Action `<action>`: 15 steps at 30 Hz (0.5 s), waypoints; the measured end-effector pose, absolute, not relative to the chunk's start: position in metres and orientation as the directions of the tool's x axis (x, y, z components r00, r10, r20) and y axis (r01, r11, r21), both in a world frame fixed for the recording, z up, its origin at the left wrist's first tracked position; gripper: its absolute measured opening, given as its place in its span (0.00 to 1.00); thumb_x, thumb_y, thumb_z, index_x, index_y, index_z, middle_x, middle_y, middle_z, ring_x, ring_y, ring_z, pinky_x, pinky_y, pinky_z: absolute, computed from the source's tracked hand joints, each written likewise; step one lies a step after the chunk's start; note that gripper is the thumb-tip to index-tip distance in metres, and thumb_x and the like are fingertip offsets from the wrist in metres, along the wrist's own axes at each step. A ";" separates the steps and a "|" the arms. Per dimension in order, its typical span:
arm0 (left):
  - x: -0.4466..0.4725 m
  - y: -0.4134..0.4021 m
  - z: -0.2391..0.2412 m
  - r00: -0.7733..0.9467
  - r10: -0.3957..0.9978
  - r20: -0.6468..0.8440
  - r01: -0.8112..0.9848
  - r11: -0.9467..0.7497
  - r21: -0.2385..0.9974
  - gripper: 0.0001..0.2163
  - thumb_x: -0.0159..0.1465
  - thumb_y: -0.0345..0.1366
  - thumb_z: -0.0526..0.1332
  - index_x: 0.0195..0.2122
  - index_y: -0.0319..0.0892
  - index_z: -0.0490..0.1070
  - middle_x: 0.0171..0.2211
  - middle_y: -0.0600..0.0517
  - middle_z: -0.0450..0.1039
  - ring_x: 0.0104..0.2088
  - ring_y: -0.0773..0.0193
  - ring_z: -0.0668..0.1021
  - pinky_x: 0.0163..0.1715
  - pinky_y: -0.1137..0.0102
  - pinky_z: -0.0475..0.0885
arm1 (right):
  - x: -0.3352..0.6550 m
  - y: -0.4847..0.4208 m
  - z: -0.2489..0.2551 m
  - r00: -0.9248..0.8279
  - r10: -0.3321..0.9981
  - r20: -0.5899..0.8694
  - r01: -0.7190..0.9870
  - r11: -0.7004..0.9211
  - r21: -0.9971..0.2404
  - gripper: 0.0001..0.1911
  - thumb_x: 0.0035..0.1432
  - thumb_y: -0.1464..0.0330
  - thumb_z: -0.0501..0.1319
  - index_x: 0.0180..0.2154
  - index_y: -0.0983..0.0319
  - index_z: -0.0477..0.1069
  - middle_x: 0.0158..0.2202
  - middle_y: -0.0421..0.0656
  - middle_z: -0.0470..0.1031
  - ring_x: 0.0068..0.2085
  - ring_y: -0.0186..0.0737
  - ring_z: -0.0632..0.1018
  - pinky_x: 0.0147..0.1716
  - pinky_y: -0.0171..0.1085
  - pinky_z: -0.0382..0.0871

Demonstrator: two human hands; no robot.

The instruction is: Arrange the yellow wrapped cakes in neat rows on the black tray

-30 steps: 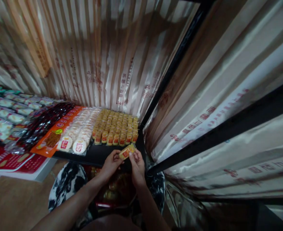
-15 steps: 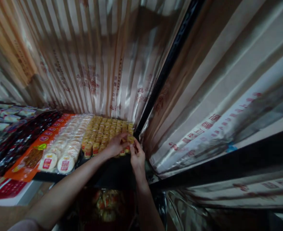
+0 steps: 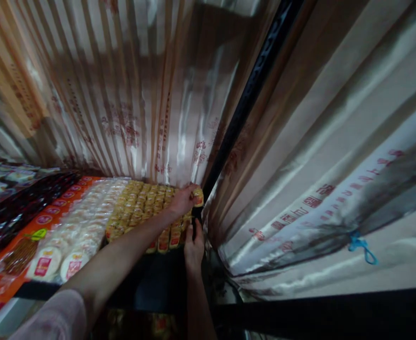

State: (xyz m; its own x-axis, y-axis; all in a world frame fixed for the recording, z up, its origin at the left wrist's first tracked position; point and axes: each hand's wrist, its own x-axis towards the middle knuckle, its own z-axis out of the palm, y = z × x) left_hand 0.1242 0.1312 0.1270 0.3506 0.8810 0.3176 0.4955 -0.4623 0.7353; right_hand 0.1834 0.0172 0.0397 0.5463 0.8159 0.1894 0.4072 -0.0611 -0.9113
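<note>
My left hand [image 3: 183, 200] reaches over the rows to the far right corner of the shelf. Its fingers pinch a small yellow packaged snack [image 3: 198, 197] with a reddish label, held upright by the corner post. Below it, my right hand [image 3: 194, 248] is at the right end of the rows, thumb and fingers apart over a dark gap. I see nothing held in it. Rows of similar yellow packaged snacks [image 3: 144, 198] stand close together under and beside my left forearm, which hides part of them.
White round packaged cakes [image 3: 83, 226], an orange package strip [image 3: 57, 212] and dark shiny packets [image 3: 23, 208] lie to the left. A black post [image 3: 241, 113] rises at the corner. Printed curtains [image 3: 133, 94] hang behind and to the right, with a blue tie [image 3: 361, 245].
My hands were close together at the rows; now my left hand has moved toward the back corner with a snack, and my right hand is lower and apart. The view has shifted.
</note>
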 end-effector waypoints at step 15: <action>0.146 0.154 0.099 0.605 0.750 0.268 0.677 -0.662 0.322 0.13 0.55 0.28 0.57 0.41 0.42 0.72 0.39 0.46 0.73 0.47 0.54 0.69 0.50 0.62 0.61 | 0.175 0.021 -0.005 0.409 0.825 0.390 0.551 0.117 -0.826 0.26 0.62 0.60 0.45 0.56 0.67 0.58 0.57 0.54 0.61 0.58 0.46 0.62 0.55 0.49 0.57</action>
